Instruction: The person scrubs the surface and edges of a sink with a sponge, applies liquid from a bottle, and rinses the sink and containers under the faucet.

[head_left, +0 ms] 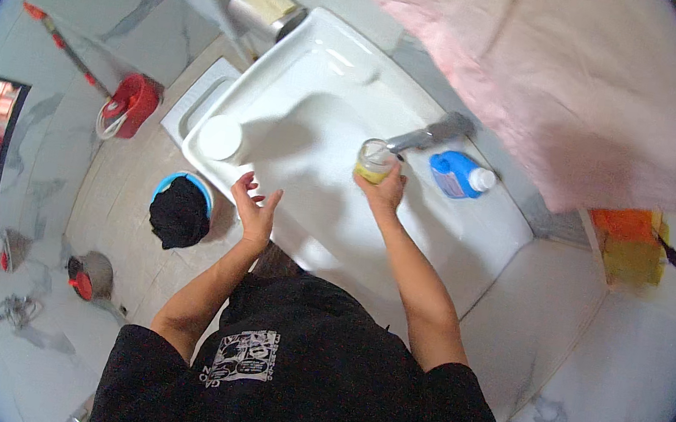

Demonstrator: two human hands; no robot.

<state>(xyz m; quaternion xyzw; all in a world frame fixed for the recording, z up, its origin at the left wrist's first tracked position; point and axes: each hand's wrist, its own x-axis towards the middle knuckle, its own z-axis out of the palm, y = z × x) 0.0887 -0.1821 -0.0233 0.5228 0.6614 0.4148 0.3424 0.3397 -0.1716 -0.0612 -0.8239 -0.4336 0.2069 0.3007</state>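
In my right hand point(386, 192) is a clear glass jar point(376, 155) with yellow on its lower part; I cannot make out whether that is a label or contents. My fingers wrap round it, and it sits just under the spout of the chrome faucet point(429, 133), over the white sink point(305, 198). My left hand point(254, 215) is open above the sink's near left edge, fingers apart and nothing in them. Just beyond it, a round white container point(220, 138) stands on the sink's left corner. To the right of the faucet lies a blue bottle point(454, 175) with a white cap.
Left of the sink, a blue-rimmed bucket point(161, 182) holds black cloth point(180, 214). Farther left are a red bucket point(137, 99) and a red-handled pole point(65, 45). Pink fabric point(527, 74) hangs at the upper right. A metal box point(260, 11) stands behind the sink's far left corner.
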